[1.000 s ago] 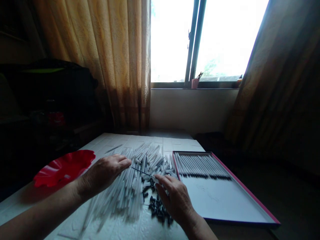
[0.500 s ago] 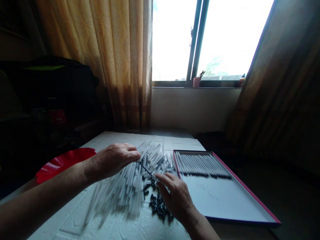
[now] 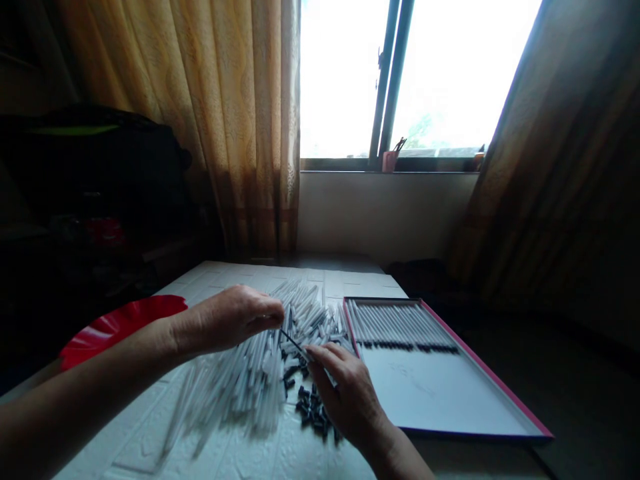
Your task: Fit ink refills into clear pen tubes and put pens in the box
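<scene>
Bright daylight comes through a window [image 3: 425, 73] flanked by tan patterned curtains [image 3: 220, 120], behind a white brick-embossed tabletop [image 3: 240, 460]. Spread across the middle of the tabletop lies a loose heap of pale grey plastic pen barrels [image 3: 250, 380], with a small scatter of black pen caps [image 3: 313, 410] at its near right edge. The left hand [image 3: 227, 320] hovers over the far part of the heap, its fingers pinched closed on one end of a thin dark pen refill [image 3: 293, 343] that slants down toward the right hand [image 3: 350, 393]. The right hand rests over the black caps, fingers bent down and touching the refill's lower end; whether they also grip a barrel underneath cannot be told. Just beside the heap, toward the right edge of the tabletop, lies a shallow white tray with a pink rim [image 3: 480, 370], carrying a neat row of finished pens [image 3: 400, 323] along its far end. At the left edge sits a red wavy-rimmed plastic dish [image 3: 115, 323], partly hidden by the left forearm.
</scene>
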